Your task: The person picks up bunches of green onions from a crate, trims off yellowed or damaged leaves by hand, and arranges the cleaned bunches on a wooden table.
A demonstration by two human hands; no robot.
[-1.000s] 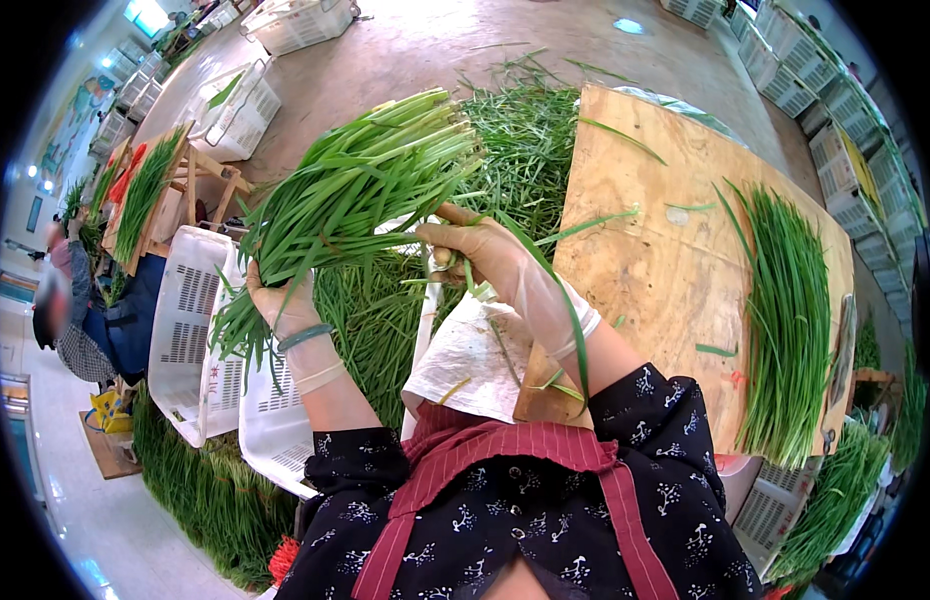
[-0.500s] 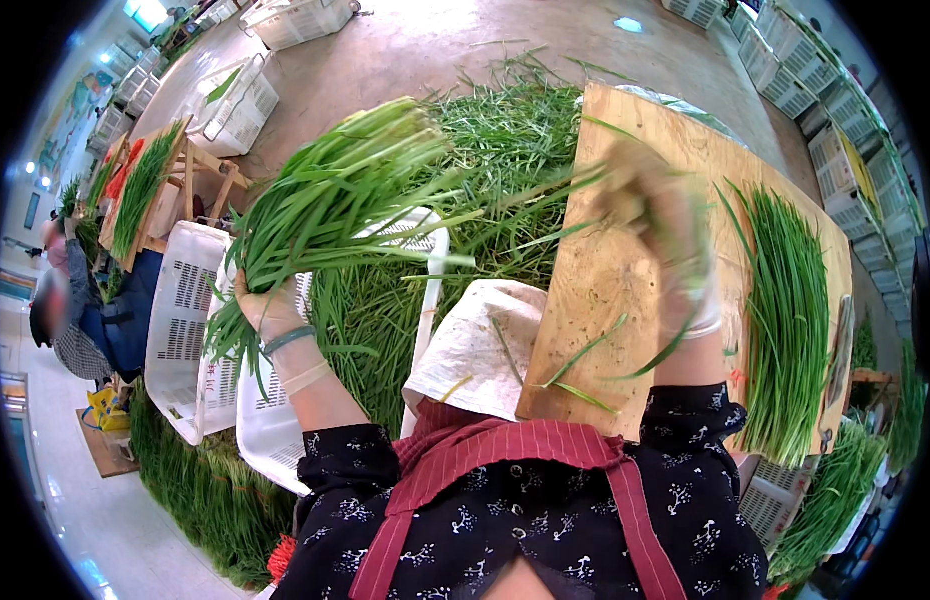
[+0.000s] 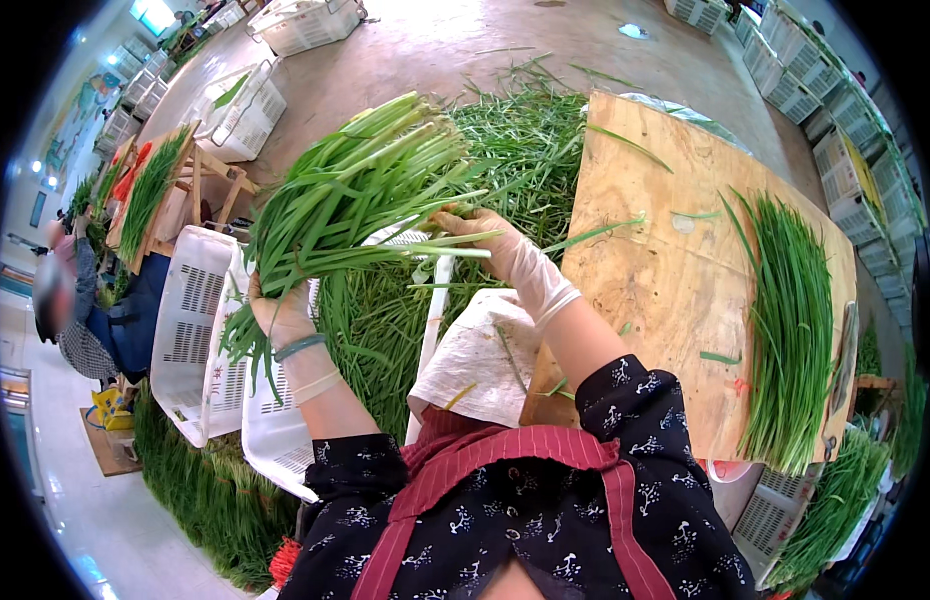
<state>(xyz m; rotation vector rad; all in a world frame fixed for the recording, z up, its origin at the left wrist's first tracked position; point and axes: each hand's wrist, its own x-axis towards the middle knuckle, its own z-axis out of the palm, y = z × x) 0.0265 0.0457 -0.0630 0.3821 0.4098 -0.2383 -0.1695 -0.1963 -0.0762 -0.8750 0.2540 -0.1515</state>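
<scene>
My left hand point(image 3: 282, 312) is closed around the leafy end of a thick bunch of garlic chives point(image 3: 355, 190), tilted so that its pale cut stems point away and to the right. At the stem side, my right hand point(image 3: 495, 245) has its fingers closed on a few stalks of that bunch. Both hands wear thin pale gloves. Under the bunch stands a white plastic crate point(image 3: 275, 440) beside a heap of loose chives point(image 3: 375, 330). A white cloth point(image 3: 475, 350) lies close to my lap.
To the right, a wooden board point(image 3: 625, 290) carries a neat row of chives point(image 3: 790, 330). Leaf scraps point(image 3: 530, 130) lie heaped beyond the crate. Another white crate point(image 3: 190, 340) stands at the left, near a person point(image 3: 85, 310). More chives point(image 3: 210, 490) are stacked below it.
My right hand has moved left from over the board to the bunch's stems. Loose leaves on the board have shifted. The left hand still grips the bunch.
</scene>
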